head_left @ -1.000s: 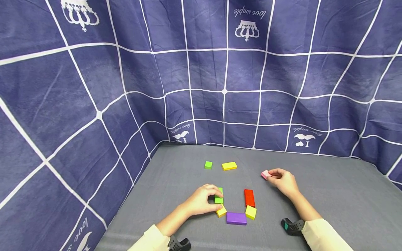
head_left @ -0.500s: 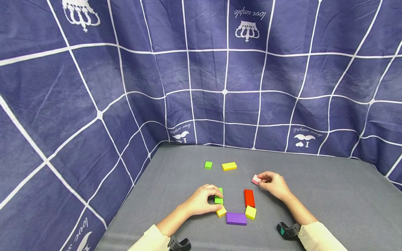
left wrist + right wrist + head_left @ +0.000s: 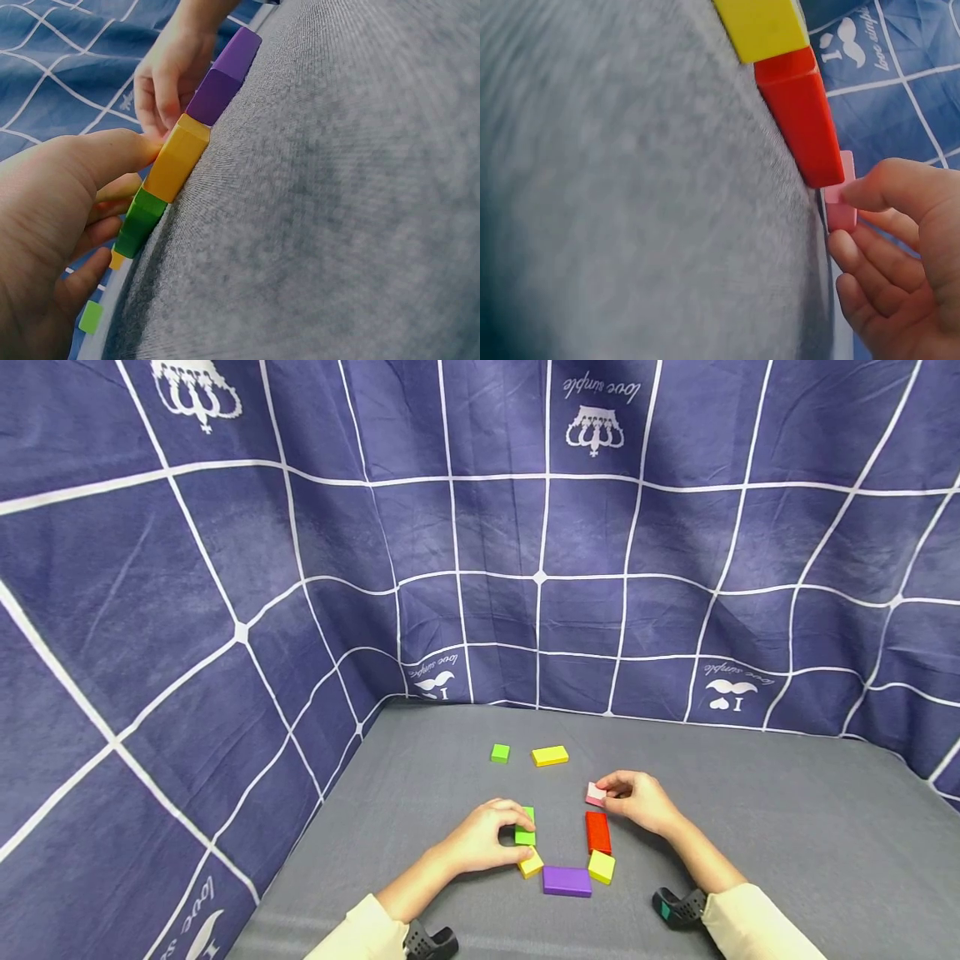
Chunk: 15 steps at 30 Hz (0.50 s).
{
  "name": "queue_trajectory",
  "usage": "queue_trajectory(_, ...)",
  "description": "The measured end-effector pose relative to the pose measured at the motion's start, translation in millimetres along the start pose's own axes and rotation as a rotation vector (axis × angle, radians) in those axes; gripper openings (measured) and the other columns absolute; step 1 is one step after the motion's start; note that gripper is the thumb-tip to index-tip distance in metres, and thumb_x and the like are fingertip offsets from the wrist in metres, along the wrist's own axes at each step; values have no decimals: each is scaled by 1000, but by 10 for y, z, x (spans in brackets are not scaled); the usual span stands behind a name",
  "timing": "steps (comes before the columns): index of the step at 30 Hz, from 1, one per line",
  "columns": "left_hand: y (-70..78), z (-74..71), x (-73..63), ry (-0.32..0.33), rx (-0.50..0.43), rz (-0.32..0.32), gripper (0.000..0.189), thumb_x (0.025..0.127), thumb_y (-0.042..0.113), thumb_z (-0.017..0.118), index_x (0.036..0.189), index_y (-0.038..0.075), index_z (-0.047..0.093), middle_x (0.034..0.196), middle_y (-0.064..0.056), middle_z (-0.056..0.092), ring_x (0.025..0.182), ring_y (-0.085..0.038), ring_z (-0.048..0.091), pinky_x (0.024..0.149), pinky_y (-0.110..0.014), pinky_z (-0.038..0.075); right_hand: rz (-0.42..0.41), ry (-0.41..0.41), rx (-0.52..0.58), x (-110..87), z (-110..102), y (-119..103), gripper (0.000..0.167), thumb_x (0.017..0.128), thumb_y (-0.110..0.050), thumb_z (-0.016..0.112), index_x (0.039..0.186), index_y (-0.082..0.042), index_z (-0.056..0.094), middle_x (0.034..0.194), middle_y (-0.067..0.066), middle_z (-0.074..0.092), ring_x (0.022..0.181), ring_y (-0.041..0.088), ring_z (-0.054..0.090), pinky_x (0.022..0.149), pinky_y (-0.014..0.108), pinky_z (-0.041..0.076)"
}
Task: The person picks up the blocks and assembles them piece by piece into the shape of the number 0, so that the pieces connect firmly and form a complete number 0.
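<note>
My right hand (image 3: 637, 802) pinches a small pink block (image 3: 595, 794) between thumb and fingers, just beyond the far end of the red block (image 3: 597, 832). In the right wrist view the pink block (image 3: 841, 216) shows next to the red one's end. My left hand (image 3: 482, 837) rests at the left side of the arrangement. Its thumb touches a yellow-orange block (image 3: 178, 157) and its fingers lie over the long green block (image 3: 525, 838), whose middle they partly hide. A purple block (image 3: 567, 882) lies at the near side, with a yellow block (image 3: 602, 867) between it and the red one.
Farther back on the grey cloth table (image 3: 420, 777) lie a small green block (image 3: 500, 753) and a long yellow block (image 3: 551, 756). A blue checked curtain (image 3: 495, 527) hangs behind the table and along its left side.
My right hand has carried the pink block left and nearer, from the open table to the far end of the red block. My left hand has stayed in place.
</note>
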State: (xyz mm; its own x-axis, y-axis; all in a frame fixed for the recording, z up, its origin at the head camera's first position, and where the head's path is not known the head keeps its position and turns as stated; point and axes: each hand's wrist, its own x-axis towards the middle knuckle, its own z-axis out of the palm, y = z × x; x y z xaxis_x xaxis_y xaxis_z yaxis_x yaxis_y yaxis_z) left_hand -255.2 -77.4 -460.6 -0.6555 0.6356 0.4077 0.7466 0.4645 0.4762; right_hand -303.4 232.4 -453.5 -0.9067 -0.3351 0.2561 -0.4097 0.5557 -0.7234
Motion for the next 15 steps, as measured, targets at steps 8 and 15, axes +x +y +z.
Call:
queue_trajectory(8,10,-4,2,-5,-3,0,27,80,23,78,104,11,73,108,2,66,108,-13,58,97,-26,43,31,-22,20,63,75,-83,21,77,-6,71,97,0,70,79,1,66,71,9,59,62,22,48)
queue_trajectory(15,20,-7,3,-7,7,-7,27,80,24,78,104,12,73,108,3,65,108,-12,58,97,-26,42,29,-12,-21,80,169,-166,22,76,-6,73,97,0,69,79,0,64,69,11,58,61,23,47)
